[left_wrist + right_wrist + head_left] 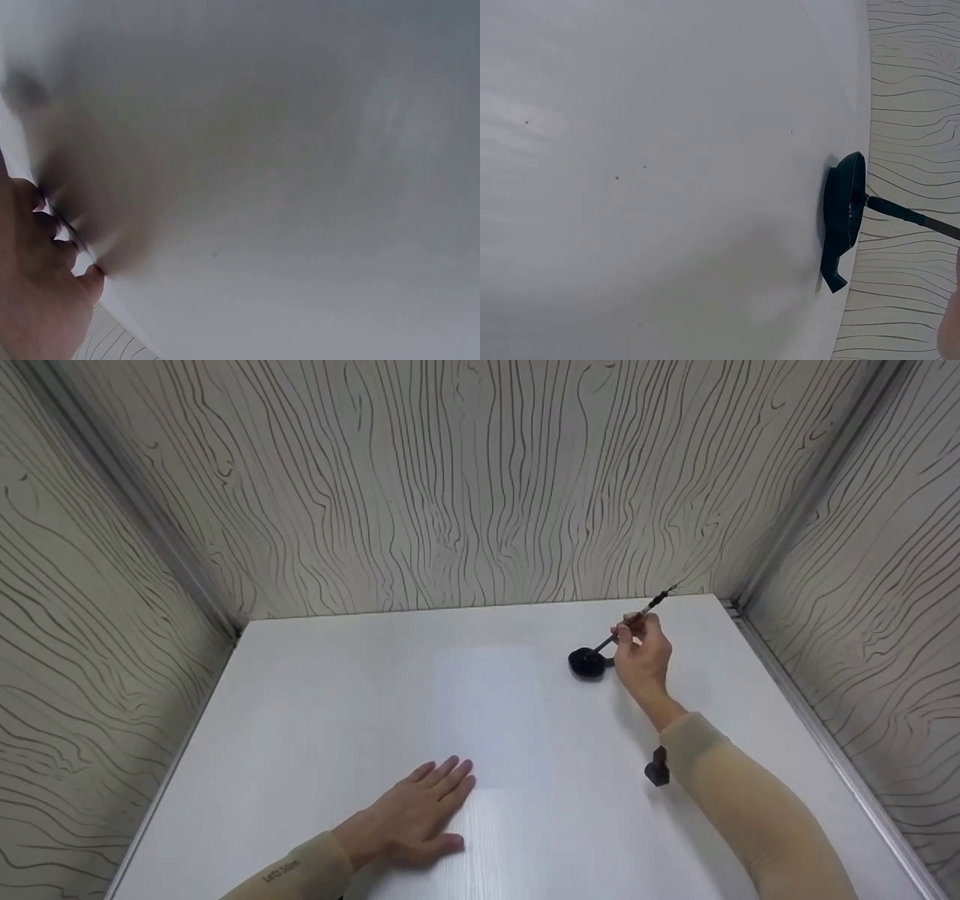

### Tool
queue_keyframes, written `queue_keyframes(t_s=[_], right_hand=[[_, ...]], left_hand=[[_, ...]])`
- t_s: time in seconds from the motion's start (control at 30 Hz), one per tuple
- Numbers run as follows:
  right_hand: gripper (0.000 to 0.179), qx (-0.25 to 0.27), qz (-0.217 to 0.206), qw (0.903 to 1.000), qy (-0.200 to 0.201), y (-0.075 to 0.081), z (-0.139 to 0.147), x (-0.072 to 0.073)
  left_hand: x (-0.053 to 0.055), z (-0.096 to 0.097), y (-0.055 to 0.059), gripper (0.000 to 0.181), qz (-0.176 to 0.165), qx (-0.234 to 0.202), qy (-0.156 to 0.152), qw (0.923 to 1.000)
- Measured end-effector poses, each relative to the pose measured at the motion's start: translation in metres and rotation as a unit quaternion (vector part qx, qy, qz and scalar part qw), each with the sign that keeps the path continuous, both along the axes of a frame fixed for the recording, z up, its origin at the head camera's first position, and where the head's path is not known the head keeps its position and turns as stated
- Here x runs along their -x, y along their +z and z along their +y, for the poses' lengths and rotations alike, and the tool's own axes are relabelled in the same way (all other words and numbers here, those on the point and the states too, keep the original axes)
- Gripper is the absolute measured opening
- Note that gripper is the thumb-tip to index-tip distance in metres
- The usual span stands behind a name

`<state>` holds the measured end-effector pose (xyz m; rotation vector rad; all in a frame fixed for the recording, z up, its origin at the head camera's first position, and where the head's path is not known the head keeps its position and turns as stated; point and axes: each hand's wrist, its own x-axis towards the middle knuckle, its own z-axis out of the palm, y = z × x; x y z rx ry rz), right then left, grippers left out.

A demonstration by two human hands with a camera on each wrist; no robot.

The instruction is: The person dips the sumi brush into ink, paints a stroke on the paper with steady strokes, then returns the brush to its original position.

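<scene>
In the head view my right hand [643, 654] pinches a dark brush [646, 610] by its shaft, the upper end slanting up to the right. The brush's lower end sits inside a small black dish [587, 664] with a short handle. The right wrist view shows the dish [843, 206] from the side, the brush [904, 212] reaching into it; its tip is hidden by the rim. My left hand [420, 814] lies flat with straight fingers, fingertips at the lower left edge of a white paper sheet [491, 716]. The left wrist view catches part of that hand [45, 277].
A white tabletop [322, 712] bears the sheet and the dish. Wood-grain patterned panels [465, 487] rise behind and at both sides, with metal rails [825, 727] along the corners. A small black device [658, 769] hangs at the right wrist.
</scene>
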<state>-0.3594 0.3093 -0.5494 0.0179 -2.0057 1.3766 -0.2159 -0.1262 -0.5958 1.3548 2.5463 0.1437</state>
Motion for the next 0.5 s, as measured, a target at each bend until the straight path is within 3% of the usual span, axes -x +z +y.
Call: queue_keyframes(t_s=[0.27, 0.5], right_hand=[[0.016, -0.040, -0.009, 0.9991, 0.013, -0.0026, 0.0008, -0.0071], [0.014, -0.070, 0.007, 0.9975, 0.003, 0.0013, 0.0036, -0.0076]], left_hand=[[-0.0010, -0.0009, 0.0001, 0.090, 0.018, 0.003, -0.002, 0.9998], [-0.0006, -0.0011, -0.0001, 0.091, 0.009, 0.007, 0.001, 0.9999]])
